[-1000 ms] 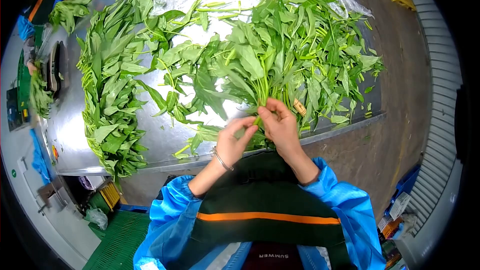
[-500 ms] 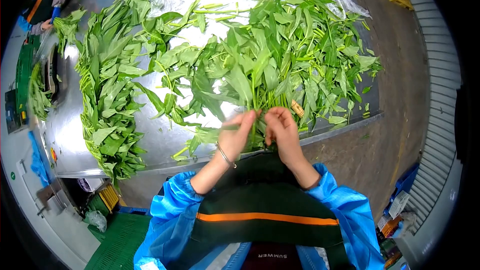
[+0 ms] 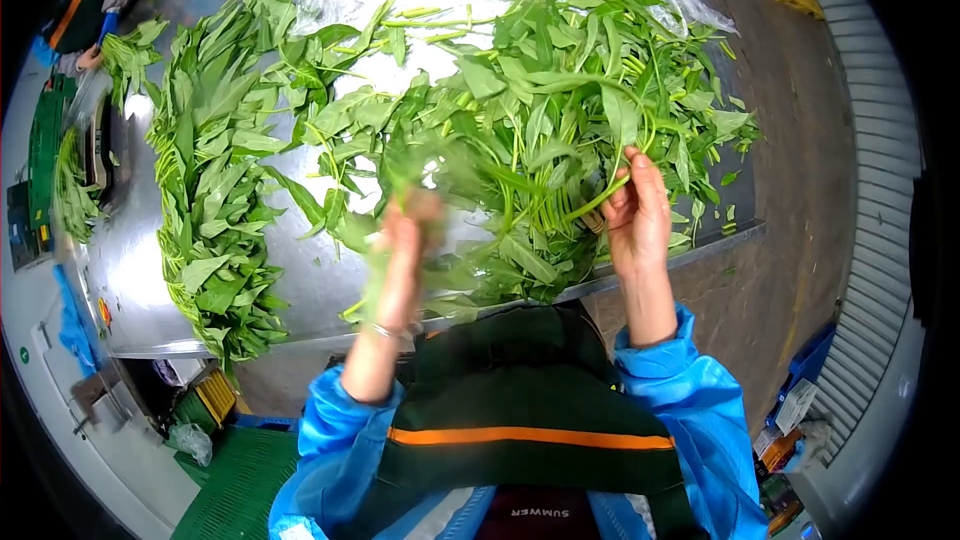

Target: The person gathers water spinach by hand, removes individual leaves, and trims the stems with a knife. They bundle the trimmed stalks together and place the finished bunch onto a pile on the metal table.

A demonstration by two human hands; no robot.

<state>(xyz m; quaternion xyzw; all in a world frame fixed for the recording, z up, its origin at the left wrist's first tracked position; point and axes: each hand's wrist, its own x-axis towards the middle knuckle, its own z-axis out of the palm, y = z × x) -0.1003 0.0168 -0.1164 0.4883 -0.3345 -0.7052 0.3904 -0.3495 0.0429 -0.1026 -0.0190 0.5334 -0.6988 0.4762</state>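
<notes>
While a long heap of green leafy stalks [image 3: 215, 200] lies along the left of the shiny steel table [image 3: 300, 285], the left hand [image 3: 405, 230], blurred, is clenched round a small bunch of green leaves [image 3: 400, 175] above the near edge. Right of it spreads a big loose pile of leafy greens [image 3: 540, 110], where the right hand [image 3: 635, 215] curls its fingers round a few thin green stems [image 3: 585, 208].

Right hand [image 3: 638, 215] pinching green stem [image 3: 588, 203], blurred left hand [image 3: 405, 232] gripping leafy bunch [image 3: 432, 162]

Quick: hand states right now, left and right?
Left hand: motion-blurred, looks closed on leafy greens.
Right hand: closed on a few stems.
</notes>
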